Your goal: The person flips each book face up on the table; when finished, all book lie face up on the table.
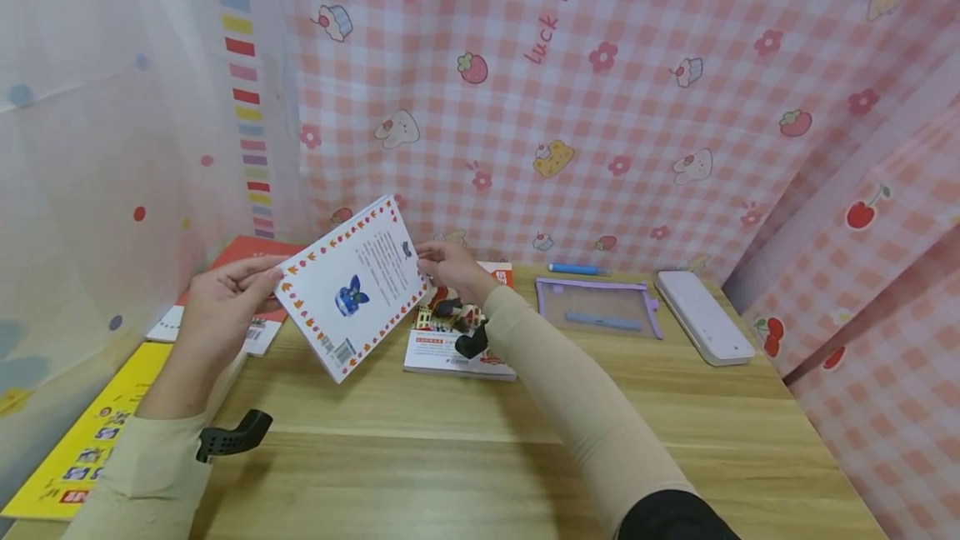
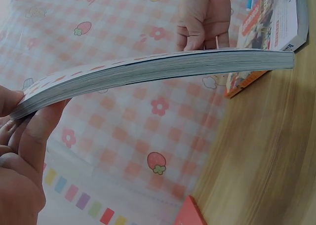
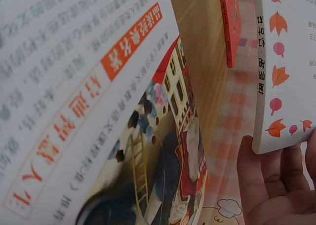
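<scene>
I've got a white, leaf-bordered rectangular paperback (image 1: 354,288) up, left hand (image 1: 223,307) and right hand (image 1: 459,268) gripping it (slightly bent), not set down.

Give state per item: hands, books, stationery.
leaf-bordered book: closed, held up, tilted
left hand: pinching its left corner
right hand: holding its right side
picture-cover book: closed, lying flat
red-and-white book: lying flat, partly hidden
yellow book: lying flat, partly hidden
blue marker: lying flat, cap unclear
mesh pouch: lying flat, zip unclear
pale blue item: at the pouch, inside or beneath unclear
white case: closed, lying flat
</scene>
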A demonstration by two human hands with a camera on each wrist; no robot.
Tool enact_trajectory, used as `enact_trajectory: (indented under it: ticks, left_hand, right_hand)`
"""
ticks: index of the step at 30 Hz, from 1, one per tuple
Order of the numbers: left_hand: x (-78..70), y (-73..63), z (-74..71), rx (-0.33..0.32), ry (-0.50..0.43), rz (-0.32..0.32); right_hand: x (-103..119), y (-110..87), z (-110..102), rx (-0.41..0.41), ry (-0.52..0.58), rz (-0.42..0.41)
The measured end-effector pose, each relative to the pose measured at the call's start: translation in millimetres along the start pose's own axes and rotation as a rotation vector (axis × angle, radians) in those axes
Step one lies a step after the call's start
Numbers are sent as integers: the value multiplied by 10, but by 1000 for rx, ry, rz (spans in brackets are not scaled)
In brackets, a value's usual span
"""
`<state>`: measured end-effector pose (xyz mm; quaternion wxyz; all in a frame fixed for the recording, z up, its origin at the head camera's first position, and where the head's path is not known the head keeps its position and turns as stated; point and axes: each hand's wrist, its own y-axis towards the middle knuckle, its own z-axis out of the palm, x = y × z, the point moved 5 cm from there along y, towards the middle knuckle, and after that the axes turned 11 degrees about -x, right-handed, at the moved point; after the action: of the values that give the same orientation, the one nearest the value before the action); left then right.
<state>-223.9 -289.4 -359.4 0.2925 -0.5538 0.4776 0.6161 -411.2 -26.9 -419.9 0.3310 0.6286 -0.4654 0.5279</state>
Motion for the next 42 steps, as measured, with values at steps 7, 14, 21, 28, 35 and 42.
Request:
enact_trajectory:
  ticks: [7,14,21,28,35,42]
  left_hand:
    - [11,-12,6,-33,34,-42]
    - [10,-8,15,-35,37,-37]
    - [24,2,34,-19,67,-11]
    - [19,20,34,-13,54,6]
    - [9,12,45,-9,69,20]
    - [15,5,48,-16,97,15]
  right_hand:
    - [45,-13,-4,2,0,11]
    - [142,5,23,-6,19,-2]
    - [205,20,40,-8,47,-45]
    - [306,-18,27,-45,17,-66]
    - [414,-3,39,-65,49,-90]
    - [535,-2,26,-73,66,-141]
